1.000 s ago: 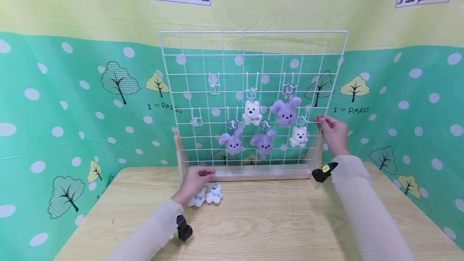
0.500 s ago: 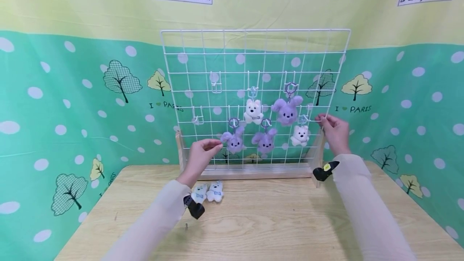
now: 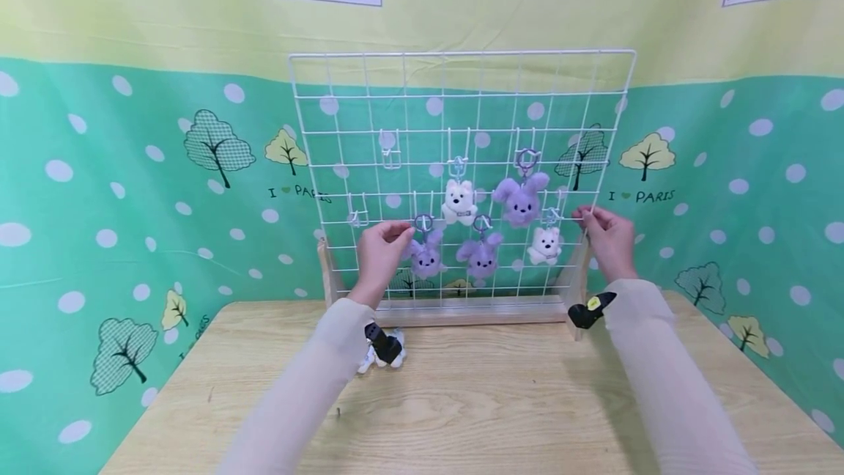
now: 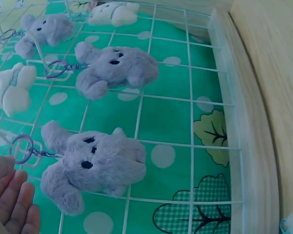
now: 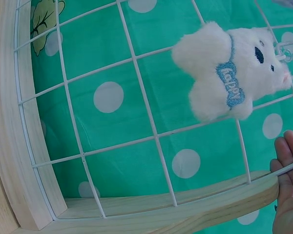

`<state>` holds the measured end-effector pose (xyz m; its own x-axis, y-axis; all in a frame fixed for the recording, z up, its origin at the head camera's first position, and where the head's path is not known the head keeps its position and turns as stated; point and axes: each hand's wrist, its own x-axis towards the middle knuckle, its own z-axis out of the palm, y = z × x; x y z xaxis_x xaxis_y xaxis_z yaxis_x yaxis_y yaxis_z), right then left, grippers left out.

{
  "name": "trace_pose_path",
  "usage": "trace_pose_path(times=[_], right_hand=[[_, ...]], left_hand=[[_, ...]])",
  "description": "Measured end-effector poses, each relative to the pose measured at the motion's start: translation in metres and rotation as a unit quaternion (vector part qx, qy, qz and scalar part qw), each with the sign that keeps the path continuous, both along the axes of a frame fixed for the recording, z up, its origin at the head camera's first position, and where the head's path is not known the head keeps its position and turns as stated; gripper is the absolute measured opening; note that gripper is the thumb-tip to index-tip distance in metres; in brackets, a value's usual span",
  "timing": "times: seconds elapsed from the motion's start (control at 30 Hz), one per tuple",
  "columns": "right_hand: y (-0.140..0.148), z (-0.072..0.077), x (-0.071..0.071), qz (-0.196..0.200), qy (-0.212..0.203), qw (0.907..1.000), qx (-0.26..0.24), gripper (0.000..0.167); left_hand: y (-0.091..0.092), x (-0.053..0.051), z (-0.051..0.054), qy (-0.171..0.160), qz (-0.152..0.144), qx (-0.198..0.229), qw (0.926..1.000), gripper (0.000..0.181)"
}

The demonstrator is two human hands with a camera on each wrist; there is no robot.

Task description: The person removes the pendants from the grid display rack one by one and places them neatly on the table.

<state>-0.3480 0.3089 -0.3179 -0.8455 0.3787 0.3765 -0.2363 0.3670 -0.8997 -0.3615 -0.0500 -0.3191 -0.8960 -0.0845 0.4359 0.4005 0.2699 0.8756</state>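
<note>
My left hand point(image 3: 381, 259) is at the left purple plush rabbit keychain point(image 4: 100, 161), with its thumb and fingers at the metal ring point(image 4: 22, 148). The thumb tip overlaps the ring's edge; the index fingertip is hidden. The keychain hangs from a hook on the white wire grid point(image 3: 461, 55). My right hand point(image 3: 609, 240) grips the grid's right side wire, just above the wooden stand's upright point(image 3: 579, 277). Beside it hangs a white plush bear keychain point(image 5: 234, 73) with a blue bow. Two more purple rabbit keychains point(image 3: 483, 259) point(image 3: 521, 204) and another white bear point(image 3: 459, 200) hang between the hands.
White plush keychains point(image 3: 395, 358) lie on the wooden table point(image 3: 461, 409), partly hidden behind my left wrist camera. Two bare hooks point(image 3: 390, 156) point(image 3: 357, 217) are on the grid's left side. A patterned green and yellow cloth point(image 3: 132, 226) hangs behind the grid.
My left hand has risen from beside the white keychains on the table to the left purple rabbit keychain's ring. My right hand stays on the grid's right edge.
</note>
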Motion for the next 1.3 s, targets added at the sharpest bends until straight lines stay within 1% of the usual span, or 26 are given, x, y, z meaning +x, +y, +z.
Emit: trace_pose_path(times=[0.2,0.47,0.67,0.87,1.07,1.3], right_hand=[[0.0,0.0,-0.001,0.0,0.002,1.0,-0.002,0.042],[0.0,-0.001,-0.002,-0.004,0.007,1.0,0.0,0.041],[0.001,-0.002,-0.002,-0.001,0.01,1.0,-0.001,0.041],[0.001,-0.002,-0.003,0.001,0.002,1.0,-0.001,0.042],[0.001,-0.001,-0.003,0.004,0.006,1.0,-0.006,0.042],[0.001,-0.001,-0.001,0.01,0.013,0.9997,-0.016,0.042]], left_hand=[[0.004,-0.005,0.003,0.009,0.019,-0.001,0.9998,0.016],[0.01,-0.01,0.003,0.04,0.035,-0.018,0.9984,0.015],[0.012,-0.011,0.006,0.037,0.045,-0.029,0.9979,0.013],[0.012,-0.009,0.008,0.023,0.032,-0.03,0.9988,0.012],[0.009,-0.007,0.01,0.027,0.004,-0.035,0.999,0.011],[0.005,-0.003,0.01,0.022,-0.018,-0.023,0.9993,0.011]])
